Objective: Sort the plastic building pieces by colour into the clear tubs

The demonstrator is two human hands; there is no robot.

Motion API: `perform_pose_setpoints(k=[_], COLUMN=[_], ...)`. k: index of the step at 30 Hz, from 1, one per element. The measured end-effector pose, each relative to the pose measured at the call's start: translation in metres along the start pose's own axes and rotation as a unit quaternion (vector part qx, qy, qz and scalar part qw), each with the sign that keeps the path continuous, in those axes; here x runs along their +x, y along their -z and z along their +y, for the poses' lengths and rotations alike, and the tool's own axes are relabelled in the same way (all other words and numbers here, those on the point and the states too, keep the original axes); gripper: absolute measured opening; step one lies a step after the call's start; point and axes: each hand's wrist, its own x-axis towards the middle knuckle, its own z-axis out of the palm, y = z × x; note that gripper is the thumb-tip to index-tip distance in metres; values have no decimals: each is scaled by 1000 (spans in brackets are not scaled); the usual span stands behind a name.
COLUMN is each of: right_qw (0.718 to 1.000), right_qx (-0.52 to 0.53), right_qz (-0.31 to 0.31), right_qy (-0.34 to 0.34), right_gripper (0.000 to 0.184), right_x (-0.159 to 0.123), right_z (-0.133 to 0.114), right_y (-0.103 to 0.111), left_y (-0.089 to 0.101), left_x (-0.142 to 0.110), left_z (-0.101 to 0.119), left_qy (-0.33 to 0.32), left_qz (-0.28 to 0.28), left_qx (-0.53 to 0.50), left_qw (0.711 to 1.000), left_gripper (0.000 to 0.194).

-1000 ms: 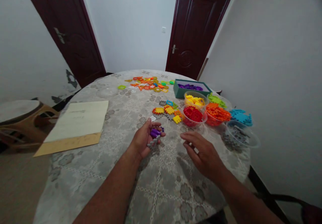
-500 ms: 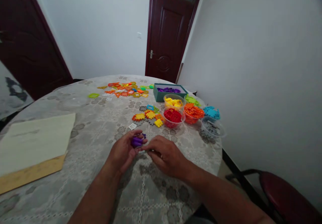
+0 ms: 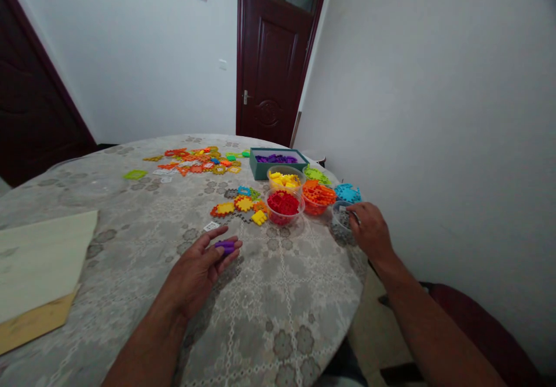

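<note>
My left hand [image 3: 202, 268] is closed around purple plastic pieces [image 3: 226, 248], which stick out between the thumb and fingers above the table. My right hand [image 3: 369, 230] reaches to the clear bowl of grey pieces [image 3: 341, 225] at the table's right edge. Its fingers are bent together at the bowl's rim, and what they pinch, if anything, is hidden. Orange pieces [image 3: 318, 194] and blue pieces [image 3: 347, 193] lie close by that bowl. Ahead of my left hand lie joined orange and yellow gear-shaped pieces [image 3: 243, 203], a yellow block [image 3: 259, 218] and a white card [image 3: 211, 226].
Bowls of red pieces [image 3: 283, 204] and yellow pieces [image 3: 284, 179] stand before a green box [image 3: 259, 170] holding purple pieces. Farther left spreads a pile of orange pieces [image 3: 195, 160]. Paper sheets [image 3: 43, 259] lie at the left, and a dark red chair [image 3: 473, 317] stands beyond the table's right edge.
My right hand has left the left hand and moved right to the grey pieces' bowl. My left hand still holds the purple pieces. The view has turned slightly right.
</note>
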Motion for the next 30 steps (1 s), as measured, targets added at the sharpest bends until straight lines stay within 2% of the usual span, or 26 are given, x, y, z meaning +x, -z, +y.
perform_pose_setpoints(k=[4,8,11,13,18,22,24,26,30], right_qw=[999,999,995,986,940,906,898,894,883], right_qx=[-6,39,101,164,318,367,368,368,391], right_qz=[-31,-4,13,-1,-87,-152,-184,-206,-224], right_qy=[8,10,14,26,84,149,157,149,130], right_gripper=[27,30,30,28,28,37,36,28,19], right_x=[-1,-4,-10,-15,-16,-7,-3,-1,9], right_z=[9,-9,-41,-70,-153,-206,-222,-231,-230], right_y=[-13,-13,-9,-7,2,6,3,-2,-6], left_y=[5,4,1,0,0,3,5,5,3], left_x=[3,1,-4,-7,-10,-10,-9,-8,-8], left_z=[-3,-4,-3,-3,-4,-6,-7,-7,-6], left_qy=[-7,-6,3,8,4,7,13,17,21], left_qz=[-13,-26,-38,-61,-101,-136,-150,-151,-145], left_qx=[21,38,48,50,69,98,112,128,170], left_qw=[1000,999,998,997,992,986,982,980,975], left_gripper=[48,42,40,40,36,33,35,37,43])
